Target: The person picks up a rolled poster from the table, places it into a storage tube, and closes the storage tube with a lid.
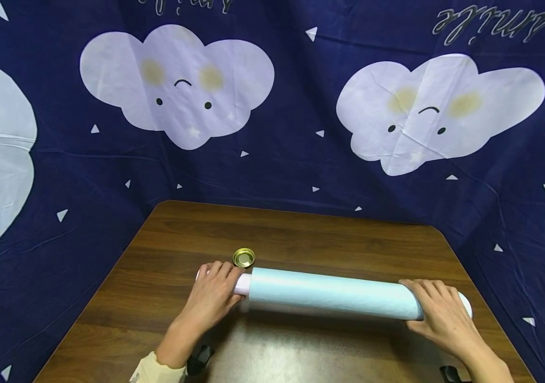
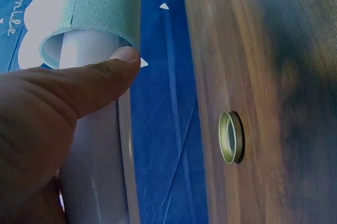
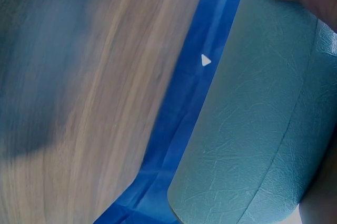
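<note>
A light-blue textured tube (image 1: 329,292) lies crosswise in front of me, held above the wooden table. Out of its left end comes a narrower pale white tube (image 1: 242,285), gripped by my left hand (image 1: 212,292). In the left wrist view the thumb (image 2: 113,74) crosses the white tube, its tip right at the blue tube's open rim. My right hand (image 1: 444,316) grips the blue tube near its right end, with a rounded white end (image 1: 465,305) showing past the fingers. The right wrist view shows the blue tube's creased surface (image 3: 247,113) and a lengthwise seam.
A small gold round metal lid (image 1: 244,258) lies on the wooden table (image 1: 301,223), just beyond my left hand. Behind the table hangs a dark blue cloth (image 1: 291,154) printed with white clouds and triangles.
</note>
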Action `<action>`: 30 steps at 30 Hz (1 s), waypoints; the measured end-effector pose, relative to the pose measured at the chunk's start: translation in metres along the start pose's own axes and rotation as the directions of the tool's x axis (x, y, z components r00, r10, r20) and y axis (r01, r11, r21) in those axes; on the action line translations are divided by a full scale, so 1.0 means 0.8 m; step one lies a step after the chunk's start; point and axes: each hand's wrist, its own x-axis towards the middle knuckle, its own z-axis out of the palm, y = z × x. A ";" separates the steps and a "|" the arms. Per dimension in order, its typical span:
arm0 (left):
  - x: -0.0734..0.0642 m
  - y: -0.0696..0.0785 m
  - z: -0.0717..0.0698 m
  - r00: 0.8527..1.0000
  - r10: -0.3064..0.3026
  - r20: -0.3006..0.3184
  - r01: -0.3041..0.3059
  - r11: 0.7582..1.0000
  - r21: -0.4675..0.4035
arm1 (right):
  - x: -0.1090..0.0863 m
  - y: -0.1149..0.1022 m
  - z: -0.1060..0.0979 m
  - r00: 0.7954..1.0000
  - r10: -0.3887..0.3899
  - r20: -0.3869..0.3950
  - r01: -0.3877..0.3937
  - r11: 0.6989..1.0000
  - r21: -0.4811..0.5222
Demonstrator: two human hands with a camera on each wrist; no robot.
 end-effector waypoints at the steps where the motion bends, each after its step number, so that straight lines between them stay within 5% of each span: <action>1: 0.000 0.000 0.000 1.000 0.001 0.000 -0.001 1.000 -0.001 | 0.000 0.000 0.000 1.000 -0.002 -0.002 0.002 1.000 -0.001; 30: 0.000 0.007 0.002 1.000 0.004 0.031 -0.005 1.000 0.028 | 0.004 -0.002 0.000 1.000 -0.014 -0.015 0.014 1.000 0.002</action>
